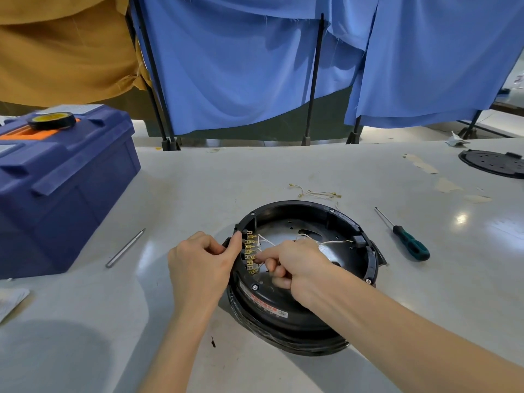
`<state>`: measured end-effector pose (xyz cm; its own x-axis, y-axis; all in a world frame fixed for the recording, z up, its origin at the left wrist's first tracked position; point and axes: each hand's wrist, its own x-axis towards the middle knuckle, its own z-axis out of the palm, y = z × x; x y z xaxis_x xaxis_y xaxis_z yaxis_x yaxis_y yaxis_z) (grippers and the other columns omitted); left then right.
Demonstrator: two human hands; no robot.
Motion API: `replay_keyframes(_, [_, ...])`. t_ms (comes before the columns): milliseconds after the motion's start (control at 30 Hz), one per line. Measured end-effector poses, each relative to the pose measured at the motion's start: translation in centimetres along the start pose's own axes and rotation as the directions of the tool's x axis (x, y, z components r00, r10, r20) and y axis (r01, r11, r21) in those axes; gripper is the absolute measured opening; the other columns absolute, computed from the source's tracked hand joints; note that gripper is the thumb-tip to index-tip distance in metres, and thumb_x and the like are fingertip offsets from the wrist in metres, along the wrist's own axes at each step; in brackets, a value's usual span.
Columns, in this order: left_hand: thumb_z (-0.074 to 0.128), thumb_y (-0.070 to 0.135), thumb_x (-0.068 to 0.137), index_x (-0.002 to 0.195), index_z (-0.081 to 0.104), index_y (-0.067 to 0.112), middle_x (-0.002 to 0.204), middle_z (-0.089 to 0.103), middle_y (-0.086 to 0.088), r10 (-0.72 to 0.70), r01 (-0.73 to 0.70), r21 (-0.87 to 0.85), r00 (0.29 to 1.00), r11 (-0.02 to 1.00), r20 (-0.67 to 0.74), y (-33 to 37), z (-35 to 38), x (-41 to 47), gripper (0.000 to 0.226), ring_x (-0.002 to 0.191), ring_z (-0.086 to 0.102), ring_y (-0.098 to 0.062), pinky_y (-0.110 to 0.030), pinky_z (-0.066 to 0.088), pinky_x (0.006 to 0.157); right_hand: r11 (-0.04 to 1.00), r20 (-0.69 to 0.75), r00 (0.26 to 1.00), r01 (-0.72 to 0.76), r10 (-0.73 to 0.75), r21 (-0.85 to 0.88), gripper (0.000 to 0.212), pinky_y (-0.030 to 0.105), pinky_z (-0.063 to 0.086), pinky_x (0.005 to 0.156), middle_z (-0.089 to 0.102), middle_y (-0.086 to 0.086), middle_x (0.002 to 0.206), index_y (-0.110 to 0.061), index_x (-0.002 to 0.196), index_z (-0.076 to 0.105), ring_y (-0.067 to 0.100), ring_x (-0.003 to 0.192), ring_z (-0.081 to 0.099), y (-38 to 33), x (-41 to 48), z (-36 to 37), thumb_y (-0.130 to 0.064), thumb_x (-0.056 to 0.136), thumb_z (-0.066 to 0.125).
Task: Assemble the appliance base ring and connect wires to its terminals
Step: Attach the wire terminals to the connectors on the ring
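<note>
Gently: hold base ring (312,207) steady, left hand (202,259) curled on rim; push white wire (334,243), pinched in right hand (292,262), straight onto terminals (249,251).

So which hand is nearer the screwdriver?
Right. The right hand pinches a wire inside the ring, left of the screwdriver; the left hand is farther left, gripping the ring's rim.
</note>
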<state>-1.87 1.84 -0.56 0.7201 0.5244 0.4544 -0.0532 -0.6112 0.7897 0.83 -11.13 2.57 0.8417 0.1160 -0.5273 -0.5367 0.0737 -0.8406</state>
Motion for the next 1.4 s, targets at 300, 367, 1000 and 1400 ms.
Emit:
replay_keyframes(300, [0.08, 0.029, 0.072, 0.036, 0.035, 0.024, 0.039, 0.038, 0.005, 0.003, -0.004, -0.009, 1.0, 1.0, -0.016, 0.1, 0.1, -0.2, 0.059, 0.04, 0.035, -0.009, -0.022, 0.029, 0.05, 0.998, -0.007, 0.999, -0.052, 0.053, 0.047, 0.012, 0.013, 0.019, 0.028, 0.041, 0.004, 0.033, 0.008, 0.074, 0.06, 0.007, 0.023, 0.029, 0.2, 0.1, 0.0, 0.009, 0.085, 0.06])
replay_keyframes(367, [0.08, 0.03, 0.074, 0.037, 0.039, 0.02, 0.04, 0.04, 0.004, -0.004, 0.004, 0.007, 1.0, 1.0, -0.03, 0.1, 0.2, -0.4, 0.056, 0.041, 0.037, -0.012, -0.024, 0.03, 0.051, 0.997, -0.005, 0.998, -0.056, 0.056, 0.05, 0.009, 0.013, 0.019, 0.028, 0.042, 0.004, 0.034, 0.008, 0.077, 0.061, 0.007, 0.024, 0.029, 0.2, 0.0, 0.0, 0.009, 0.085, 0.059])
replay_keyframes(1000, [0.076, 0.038, 0.075, 0.035, 0.043, 0.018, 0.037, 0.042, 0.001, -0.17, 0.17, -0.009, 0.983, 0.985, -0.067, 1.0, 0.5, -1.0, 0.056, 0.047, 0.043, -0.027, -0.029, 0.035, 0.053, 0.996, 0.02, 0.996, -0.082, 0.082, -0.019, 0.036, 0.012, 0.017, 0.028, 0.04, 0.005, 0.035, -0.004, 0.053, 0.045, 0.009, 0.023, 0.025, -0.3, -0.4, 0.4, 0.009, 0.085, 0.055])
replay_keyframes(1400, [0.074, 0.036, 0.078, 0.039, 0.045, 0.016, 0.039, 0.044, -0.001, -0.148, 0.148, 0.011, 0.988, 0.989, -0.055, 1.1, 0.8, -1.1, 0.052, 0.052, 0.046, -0.031, -0.034, 0.041, 0.056, 0.995, -0.01, 0.999, -0.051, 0.051, -0.082, 0.023, 0.01, 0.018, 0.031, 0.04, 0.007, 0.038, -0.001, 0.063, 0.048, 0.011, 0.023, 0.023, -0.6, -0.3, 0.9, 0.011, 0.082, 0.052])
